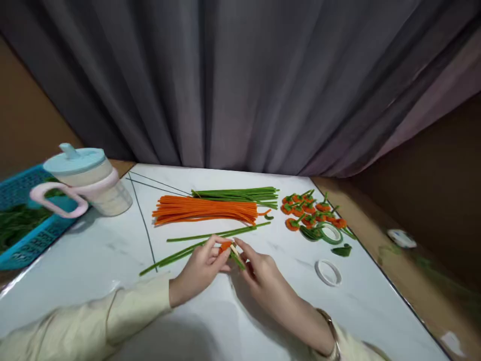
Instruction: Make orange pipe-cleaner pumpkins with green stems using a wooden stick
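Observation:
My left hand (201, 271) and my right hand (263, 276) meet over the white table (93, 260). Together they pinch a small orange pipe-cleaner flower (225, 245) with a green stem and a thin stick between the fingertips. Long green pipe cleaners (180, 253) lie just beyond my left hand. Behind them sits a bundle of orange pipe cleaners (205, 210) and a bundle of green ones (236, 194). Several finished orange flowers (310, 210) lie grouped at the right.
A lidded cup with a pink handle (84, 183) stands at the left, beside a blue basket (22, 220) of greenery. A green tape roll (330, 233) and a white tape roll (328, 272) lie at the right. A grey curtain (240, 80) hangs behind.

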### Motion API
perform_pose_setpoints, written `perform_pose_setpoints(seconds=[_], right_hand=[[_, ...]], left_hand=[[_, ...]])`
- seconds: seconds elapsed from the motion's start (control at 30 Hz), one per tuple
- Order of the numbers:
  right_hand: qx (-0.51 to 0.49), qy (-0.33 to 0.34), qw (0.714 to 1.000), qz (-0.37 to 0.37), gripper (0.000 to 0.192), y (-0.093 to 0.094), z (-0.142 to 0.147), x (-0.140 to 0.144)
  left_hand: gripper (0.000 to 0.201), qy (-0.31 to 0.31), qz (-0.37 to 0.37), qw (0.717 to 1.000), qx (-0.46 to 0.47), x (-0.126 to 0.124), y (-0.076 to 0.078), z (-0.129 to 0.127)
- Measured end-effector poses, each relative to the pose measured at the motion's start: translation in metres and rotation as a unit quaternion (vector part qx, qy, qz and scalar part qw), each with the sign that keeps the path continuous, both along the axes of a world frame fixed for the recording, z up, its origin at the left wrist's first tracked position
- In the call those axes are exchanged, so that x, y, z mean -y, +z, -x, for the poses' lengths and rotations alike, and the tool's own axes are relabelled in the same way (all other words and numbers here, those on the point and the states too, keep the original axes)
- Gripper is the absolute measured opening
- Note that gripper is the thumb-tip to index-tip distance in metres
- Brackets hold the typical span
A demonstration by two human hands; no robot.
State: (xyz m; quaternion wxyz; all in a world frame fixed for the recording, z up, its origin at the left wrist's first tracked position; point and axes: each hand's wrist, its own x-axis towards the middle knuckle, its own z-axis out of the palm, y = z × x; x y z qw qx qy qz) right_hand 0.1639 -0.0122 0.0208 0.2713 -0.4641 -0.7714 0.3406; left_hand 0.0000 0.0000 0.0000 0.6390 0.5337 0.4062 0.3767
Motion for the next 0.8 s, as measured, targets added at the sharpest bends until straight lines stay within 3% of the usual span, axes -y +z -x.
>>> perform_pose_setpoints(seconds=[0.23,0.43,0.6,0.7,0.8], right_hand=[[-0.014,0.029,0.999,-0.005,0.043,0.006,0.001,0.001],[-0.026,0.032,0.996,-0.076,0.043,-0.005,0.0,0.003],[-0.047,0.019,0.995,-0.09,0.042,-0.007,0.003,0.005],[-0.08,0.004,0.994,-0.074,0.037,-0.004,0.007,0.007],[-0.13,-0.022,0.991,0.0,0.026,-0.001,0.011,0.008]], left_hand=[[0.031,0.002,-0.032,0.999,-0.03,0.002,-0.004,0.001],[0.037,0.011,0.041,0.999,0.004,0.001,0.005,0.0],[0.043,0.014,0.09,0.994,0.066,-0.001,0.01,0.001],[0.043,0.005,0.104,0.989,0.105,-0.002,0.011,0.002],[0.04,-0.005,0.102,0.986,0.13,-0.002,0.01,0.003]])
